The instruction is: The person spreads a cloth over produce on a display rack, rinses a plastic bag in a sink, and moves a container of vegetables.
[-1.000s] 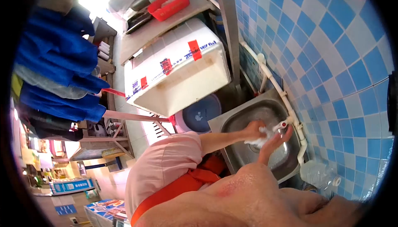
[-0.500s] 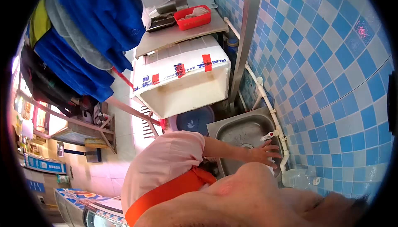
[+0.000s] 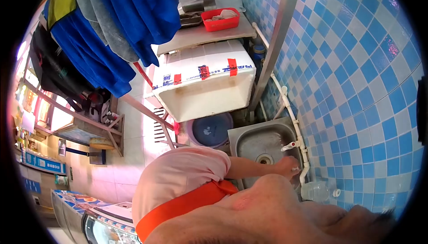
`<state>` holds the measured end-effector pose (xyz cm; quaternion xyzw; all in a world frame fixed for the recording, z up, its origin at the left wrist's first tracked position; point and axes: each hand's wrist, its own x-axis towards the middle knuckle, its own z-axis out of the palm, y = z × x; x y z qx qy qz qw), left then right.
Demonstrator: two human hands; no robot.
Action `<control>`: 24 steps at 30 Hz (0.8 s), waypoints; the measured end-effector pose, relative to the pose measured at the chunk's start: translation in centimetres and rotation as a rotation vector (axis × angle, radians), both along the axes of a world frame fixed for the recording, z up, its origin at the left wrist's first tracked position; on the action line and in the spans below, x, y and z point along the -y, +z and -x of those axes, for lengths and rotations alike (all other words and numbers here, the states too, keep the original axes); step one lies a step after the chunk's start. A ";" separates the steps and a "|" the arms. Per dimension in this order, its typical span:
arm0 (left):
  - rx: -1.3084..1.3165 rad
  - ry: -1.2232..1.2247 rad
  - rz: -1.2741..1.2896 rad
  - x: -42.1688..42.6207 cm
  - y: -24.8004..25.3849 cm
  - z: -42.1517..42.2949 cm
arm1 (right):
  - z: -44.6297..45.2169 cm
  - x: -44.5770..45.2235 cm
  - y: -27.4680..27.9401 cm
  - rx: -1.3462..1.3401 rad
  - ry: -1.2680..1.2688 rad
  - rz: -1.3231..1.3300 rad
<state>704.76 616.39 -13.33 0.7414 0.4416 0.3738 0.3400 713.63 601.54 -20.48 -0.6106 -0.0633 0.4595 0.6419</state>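
My left hand [image 3: 287, 167] reaches from a pink sleeve [image 3: 178, 172] over the right side of a steel sink [image 3: 245, 148]. Its fingers are curled closed, and a small white bit shows at their tips, too small to name. Just above the hand in the view is a white tap [image 3: 290, 146] with a red mark. The round drain [image 3: 264, 159] lies beside my wrist. My right hand is out of view. Part of my face and an orange band [image 3: 187, 204] fill the bottom of the picture.
A white foam box [image 3: 209, 94] with red tape stands beyond the sink, near a basin [image 3: 211, 130]. A red basket [image 3: 220, 20] sits on a shelf. White pipes [image 3: 294, 119] run along the tiled wall. A clear plastic jug [image 3: 316, 191] lies nearby. Blue clothes [image 3: 133, 12] hang at upper left.
My left hand's fingers were spread beside the tap; now they are curled closed. The drain has come into fuller view. The whole scene has shifted slightly with my head.
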 end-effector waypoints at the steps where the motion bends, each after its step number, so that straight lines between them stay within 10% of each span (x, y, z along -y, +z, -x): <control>1: 0.039 0.090 0.053 -0.4 -0.5 -0.2 | 0.1 -0.1 -0.1 0.003 0.000 -0.005; 8: 0.212 0.480 0.484 -3.6 -1.4 0.2 | 3.3 -7.3 1.6 -0.003 0.024 -0.160; 14: 0.194 0.198 0.623 -1.0 4.3 2.1 | 6.1 -12.1 3.7 -0.027 0.023 -0.324; 20: -0.172 0.178 -0.421 2.5 4.5 3.3 | 2.6 -5.7 3.0 0.038 0.036 -0.156; 24: -0.156 -0.263 -0.743 2.2 8.5 5.9 | 0.5 -1.6 2.0 0.078 0.030 -0.054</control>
